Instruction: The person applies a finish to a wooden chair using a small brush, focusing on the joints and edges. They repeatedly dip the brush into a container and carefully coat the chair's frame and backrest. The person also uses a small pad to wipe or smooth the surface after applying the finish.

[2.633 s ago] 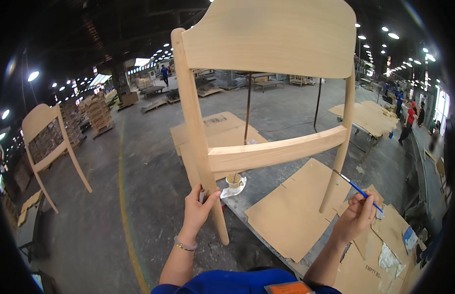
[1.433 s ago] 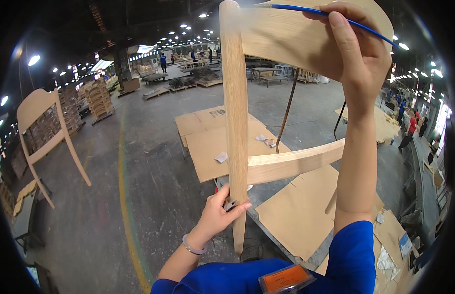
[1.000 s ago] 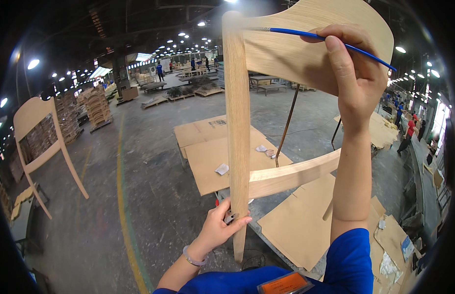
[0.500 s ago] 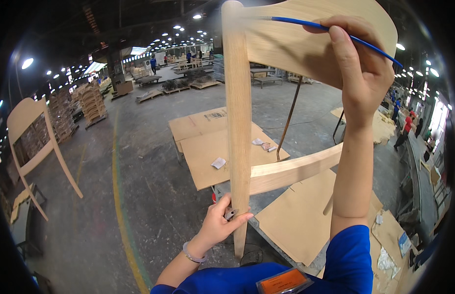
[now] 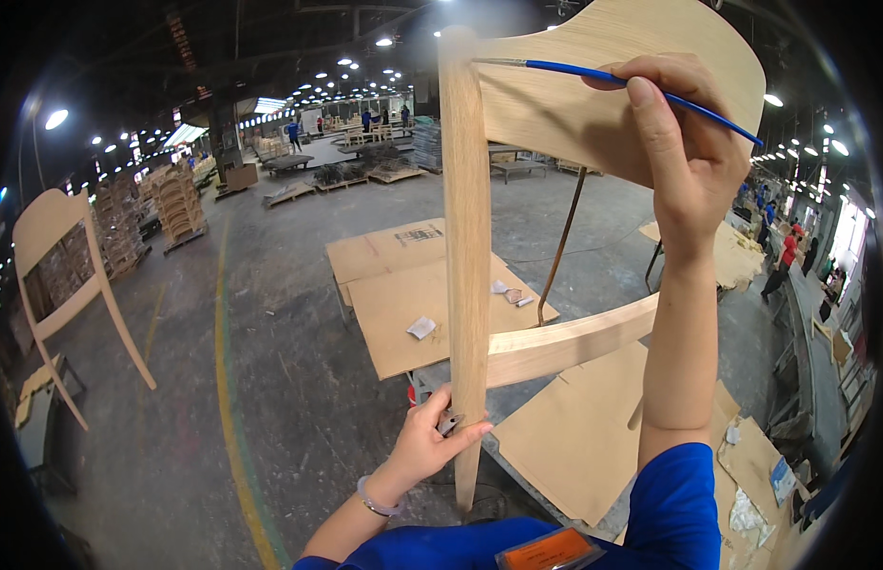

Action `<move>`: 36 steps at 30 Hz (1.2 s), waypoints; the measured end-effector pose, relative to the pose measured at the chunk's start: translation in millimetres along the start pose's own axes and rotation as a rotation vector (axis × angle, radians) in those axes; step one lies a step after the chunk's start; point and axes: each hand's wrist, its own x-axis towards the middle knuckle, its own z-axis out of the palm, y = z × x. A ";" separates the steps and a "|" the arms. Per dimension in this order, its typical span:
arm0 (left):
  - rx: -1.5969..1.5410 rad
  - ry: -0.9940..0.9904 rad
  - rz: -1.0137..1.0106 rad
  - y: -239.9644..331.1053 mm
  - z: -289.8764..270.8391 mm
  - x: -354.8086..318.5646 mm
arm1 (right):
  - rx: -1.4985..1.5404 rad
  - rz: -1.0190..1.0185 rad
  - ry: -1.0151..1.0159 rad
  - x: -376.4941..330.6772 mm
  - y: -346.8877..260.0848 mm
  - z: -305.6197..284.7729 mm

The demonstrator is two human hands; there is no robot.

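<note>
A pale wooden chair back frame (image 5: 467,237) stands upright before me, its curved top panel (image 5: 565,109) reaching right and a crossrail (image 5: 575,339) lower down. My right hand (image 5: 684,142) is closed in a pinch around a thin blue paintbrush (image 5: 594,71). The brush's tip touches or nearly touches the upright where the panel joins it. Low on the same upright, my left hand (image 5: 432,439) is closed around the leg. A small metal piece (image 5: 448,424) shows between its thumb and fingers; its kind is unclear. Haze blurs the upright's top end.
Cardboard sheets (image 5: 394,318) with small paper scraps cover a bench behind the frame; more cardboard (image 5: 575,437) lies nearer. A thin brown rod (image 5: 562,247) rises behind. Another chair back (image 5: 71,275) stands at left, near stacked wooden parts (image 5: 178,201). People work far off.
The brush tip has come slightly down along the joint, and my right hand has shifted a little down and left. The frame appears slightly lower in view. My left hand keeps its hold.
</note>
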 end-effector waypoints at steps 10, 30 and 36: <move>0.004 0.009 0.021 1.4 -2.0 -0.7 | -0.073 -0.017 -0.065 -1.5 2.6 0.7; 0.058 0.032 0.027 -3.9 -15.4 2.9 | 0.392 0.134 0.122 -19.1 2.2 1.4; -0.046 0.127 -0.059 -0.1 -29.1 -9.5 | 0.463 0.295 0.050 -72.9 -67.2 -45.7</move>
